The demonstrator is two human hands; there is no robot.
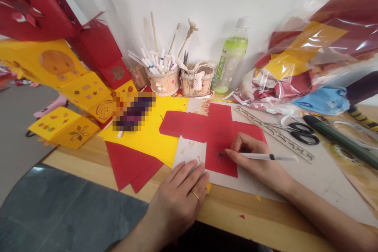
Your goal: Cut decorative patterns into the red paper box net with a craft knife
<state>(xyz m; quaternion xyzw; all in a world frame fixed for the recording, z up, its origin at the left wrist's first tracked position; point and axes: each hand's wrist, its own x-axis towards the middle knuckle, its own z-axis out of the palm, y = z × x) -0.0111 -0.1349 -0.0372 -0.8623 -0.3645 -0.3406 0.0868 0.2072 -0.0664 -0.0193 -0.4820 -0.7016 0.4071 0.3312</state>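
Note:
A white marker pen [254, 156] is pinched in my right hand [251, 157], its tip at dark lines drawn on the lower part of a cross-shaped red paper cutout [218, 134]. Another faint drawing shows higher on the same red paper. My left hand [183, 193] lies flat with fingers stretched out, a ring on one of them. It rests at the lower left of the cutout, over the edge of the pale work board [189, 151]. Yellow paper [159, 141] spreads beneath the cutout's left arm.
Scissors [301, 132] and a clear ruler [277, 136] lie to the right, near a green-handled tool [339, 141]. Pots of markers [163, 80] and a drink bottle [232, 57] line the wall. Cut-out paper boxes [79, 86] stand left; a plastic bag of scraps [295, 63] sits back right.

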